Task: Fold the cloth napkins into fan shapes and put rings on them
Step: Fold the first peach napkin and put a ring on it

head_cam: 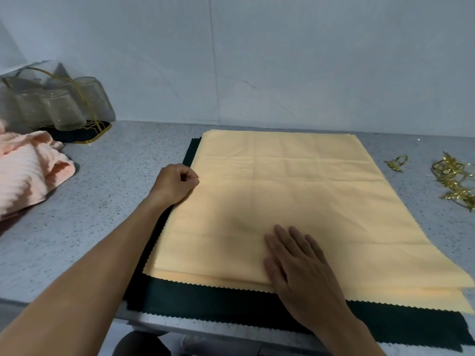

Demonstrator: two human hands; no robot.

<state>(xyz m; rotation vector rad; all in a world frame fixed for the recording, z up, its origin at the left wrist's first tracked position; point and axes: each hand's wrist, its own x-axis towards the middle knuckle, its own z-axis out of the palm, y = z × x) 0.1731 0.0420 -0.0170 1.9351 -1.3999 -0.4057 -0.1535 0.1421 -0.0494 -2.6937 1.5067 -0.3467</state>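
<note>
A stack of pale yellow cloth napkins (295, 201) with zigzag edges lies flat on the grey speckled counter, on top of dark green napkins (231, 304) that stick out at the near and left sides. My left hand (174, 183) has its fingers curled and pinches the left edge of the top yellow napkin. My right hand (300, 268) lies flat with straight fingers on the yellow stack near its front edge. Gold napkin rings (455, 181) lie in a loose heap at the far right, with one ring (397, 163) apart from it.
At the back left, upturned glasses (56, 106) stand on a gold wire rack with a dark base. A crumpled peach towel (28, 170) lies on the counter at the left. The counter's front edge (64, 301) runs close to me; a tiled wall stands behind.
</note>
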